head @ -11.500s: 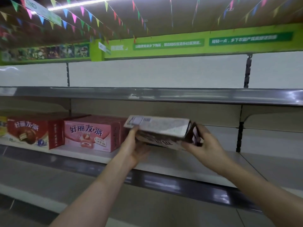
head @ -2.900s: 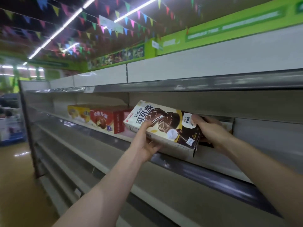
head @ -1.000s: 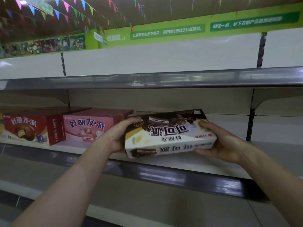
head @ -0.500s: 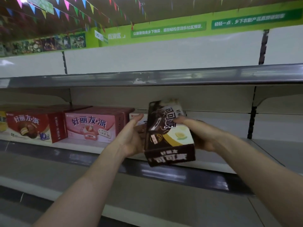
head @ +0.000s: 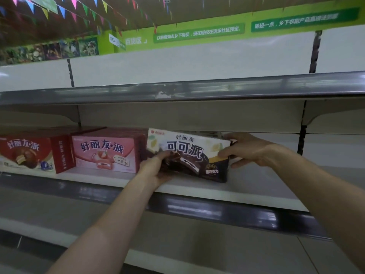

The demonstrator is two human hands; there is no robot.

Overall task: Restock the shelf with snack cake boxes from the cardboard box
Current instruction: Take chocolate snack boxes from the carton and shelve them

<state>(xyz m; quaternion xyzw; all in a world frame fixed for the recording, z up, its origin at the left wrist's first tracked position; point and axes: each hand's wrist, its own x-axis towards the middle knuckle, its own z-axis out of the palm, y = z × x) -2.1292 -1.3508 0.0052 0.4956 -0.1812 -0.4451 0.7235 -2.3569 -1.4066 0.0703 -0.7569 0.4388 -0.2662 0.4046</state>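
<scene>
Both hands on one snack cake box. Left hand (head: 156,171) cupped around the lower left corner of the brown and cream box (head: 189,155), thumb across its printed front. Right hand (head: 246,150) gripping the box's right end, fingers wrapped behind, thumb on the front near the yellow patch. Box front-facing, lettering upright, tilted a little with its right end lower, bottom edge at or just above the shelf (head: 246,186); contact hard to judge. Placed toward the shelf's front edge, just right of the pink box (head: 106,153), the two nearly touching. Red box (head: 33,153) further left along the same shelf, beside the pink one, both standing square behind the front lip. Right stretch of the shelf showing only pale board. Grey rail of the upper shelf (head: 197,91) overhead, green banner (head: 197,32) with white lettering above that, coloured pennants (head: 75,8) strung under the ceiling.
</scene>
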